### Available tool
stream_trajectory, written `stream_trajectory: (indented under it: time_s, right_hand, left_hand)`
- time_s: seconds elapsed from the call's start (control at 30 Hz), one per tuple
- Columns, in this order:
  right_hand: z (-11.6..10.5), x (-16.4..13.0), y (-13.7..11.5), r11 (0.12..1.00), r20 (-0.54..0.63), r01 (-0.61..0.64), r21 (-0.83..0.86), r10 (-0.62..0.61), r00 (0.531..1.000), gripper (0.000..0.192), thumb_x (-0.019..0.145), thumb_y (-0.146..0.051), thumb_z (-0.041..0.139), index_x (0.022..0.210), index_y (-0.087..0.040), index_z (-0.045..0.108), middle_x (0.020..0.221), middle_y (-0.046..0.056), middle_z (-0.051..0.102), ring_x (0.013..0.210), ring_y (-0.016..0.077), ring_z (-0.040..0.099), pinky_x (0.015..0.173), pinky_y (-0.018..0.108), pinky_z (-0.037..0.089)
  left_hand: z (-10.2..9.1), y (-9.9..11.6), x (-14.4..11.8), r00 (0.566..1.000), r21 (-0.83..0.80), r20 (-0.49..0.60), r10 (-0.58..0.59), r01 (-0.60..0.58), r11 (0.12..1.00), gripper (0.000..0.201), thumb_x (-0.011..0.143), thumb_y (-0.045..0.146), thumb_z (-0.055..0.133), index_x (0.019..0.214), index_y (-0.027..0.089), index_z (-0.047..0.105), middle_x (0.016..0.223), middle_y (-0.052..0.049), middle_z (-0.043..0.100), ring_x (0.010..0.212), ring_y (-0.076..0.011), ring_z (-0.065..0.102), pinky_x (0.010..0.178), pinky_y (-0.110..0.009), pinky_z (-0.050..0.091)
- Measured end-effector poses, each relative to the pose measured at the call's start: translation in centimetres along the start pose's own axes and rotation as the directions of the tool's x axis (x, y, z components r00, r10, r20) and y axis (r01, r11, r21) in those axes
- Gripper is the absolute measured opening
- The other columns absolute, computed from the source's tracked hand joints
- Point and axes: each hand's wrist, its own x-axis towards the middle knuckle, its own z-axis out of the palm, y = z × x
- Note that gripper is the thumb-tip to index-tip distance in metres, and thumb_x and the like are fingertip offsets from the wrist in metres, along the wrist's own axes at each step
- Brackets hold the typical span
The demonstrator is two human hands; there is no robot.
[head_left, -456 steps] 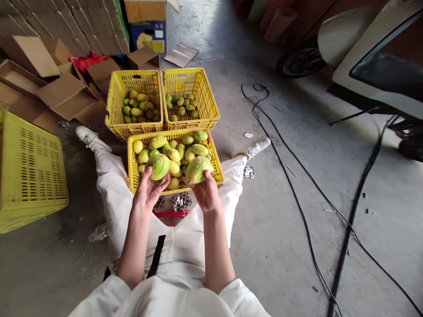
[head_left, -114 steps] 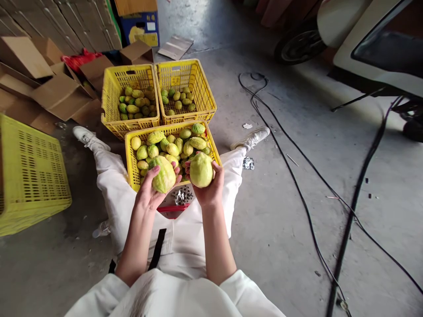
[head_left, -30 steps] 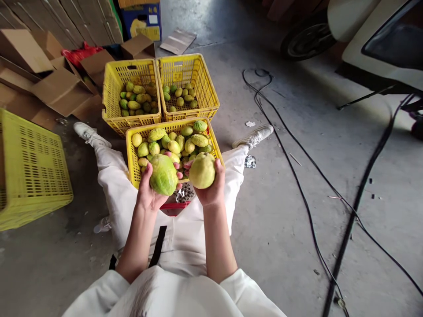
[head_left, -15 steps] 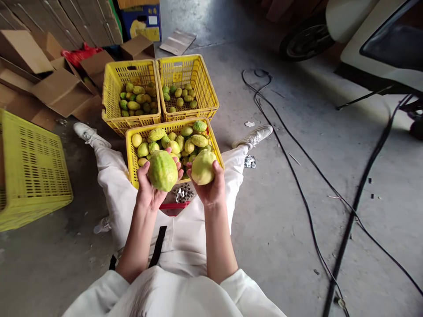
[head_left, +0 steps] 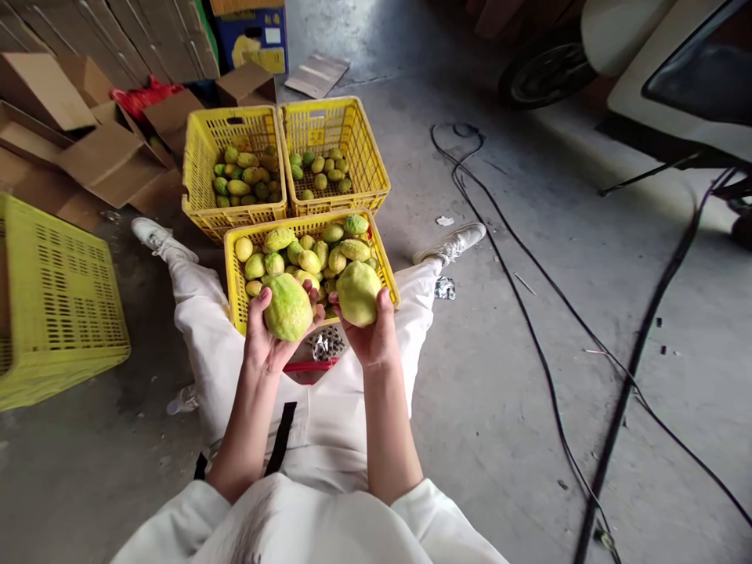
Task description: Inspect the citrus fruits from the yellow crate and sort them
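My left hand (head_left: 271, 333) is wrapped around a large, bumpy green-yellow citrus fruit (head_left: 287, 307), its thumb on the left side. In my right hand (head_left: 376, 333) sits a smoother, paler yellow-green citrus fruit (head_left: 359, 294), with the thumb along its right side. Both fruits are held side by side above the near edge of a shallow yellow crate (head_left: 236, 301). Many smaller green and yellow fruits (head_left: 309, 261) lie in that crate between my legs. Parts of the fingers are hidden behind the held fruits.
Two deeper yellow crates, one at left (head_left: 203, 168) and one at right (head_left: 364, 149), stand beyond, with fruit inside. Another yellow crate (head_left: 76, 298) is at far left near open cardboard boxes (head_left: 111, 160). Black cables (head_left: 544, 360) cross the floor at right, below a parked vehicle (head_left: 681, 86).
Both fruits have turned a little in my hands, showing different sides. The right fruit sits slightly further left and higher. The crates have not moved.
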Motion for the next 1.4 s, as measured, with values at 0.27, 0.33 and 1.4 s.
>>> stream_trajectory:
  time_s: [0.27,0.33,1.4]
  right_hand:
    - [-0.1,0.4,-0.2,0.999,-0.056,0.001,0.039,0.001,0.998,0.044,0.079,-0.062,0.075,0.103,-0.025,0.075,0.092,0.002,0.079,0.090,0.0233,0.077,0.077,0.036,0.065]
    - [0.1,0.4,-0.3,0.999,-0.055,0.013,0.051,-0.010,0.998,0.044,0.083,-0.064,0.071,0.105,-0.026,0.074,0.091,0.001,0.079,0.093,0.0233,0.077,0.075,0.035,0.065]
    - [-0.2,0.1,-0.7,0.996,-0.118,0.092,-0.011,-0.093,0.989,0.036,0.077,-0.062,0.065,0.096,-0.032,0.069,0.084,0.001,0.075,0.073,0.0236,0.069,0.058,0.037,0.056]
  left_hand:
    - [1.0,0.6,0.0,0.999,0.011,-0.054,-0.007,0.007,1.000,0.047,0.099,0.046,0.046,0.120,0.010,0.067,0.091,-0.013,0.074,0.079,-0.0212,0.072,0.072,-0.032,0.063]
    - [1.1,0.8,-0.2,0.998,0.019,-0.047,-0.038,0.039,0.999,0.051,0.099,0.046,0.042,0.125,0.009,0.066,0.092,-0.014,0.075,0.078,-0.0221,0.072,0.073,-0.036,0.065]
    - [0.3,0.3,0.0,0.997,-0.037,-0.041,-0.070,0.069,0.997,0.036,0.089,0.037,0.065,0.120,0.018,0.062,0.107,-0.012,0.070,0.095,-0.0234,0.072,0.091,-0.040,0.063]
